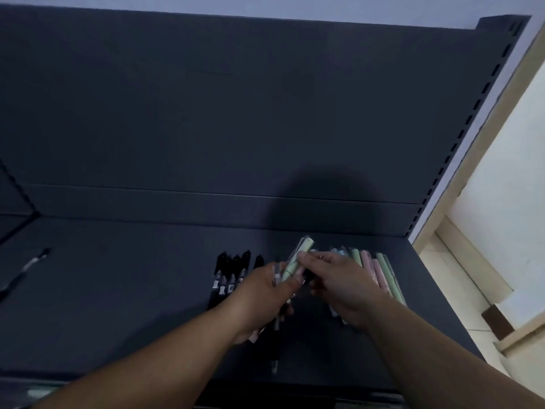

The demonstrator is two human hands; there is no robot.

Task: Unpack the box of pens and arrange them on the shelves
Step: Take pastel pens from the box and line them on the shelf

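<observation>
Pens lie in two groups on the dark shelf [118,290]. Black pens [233,276] form a row just left of the green pen [298,256]; pastel pens [380,270] lie side by side just right of it. Both hands hold the green pen. The left hand [265,293] grips its lower end together with several other pens. The right hand [345,284] pinches its barrel.

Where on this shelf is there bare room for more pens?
Widest bare stretch: between the lone pen at far left and the black pens. The strip behind the rows is bare. Crowded: black pens through pastel pens at right, where left hand and right hand hold a green pen.
</observation>
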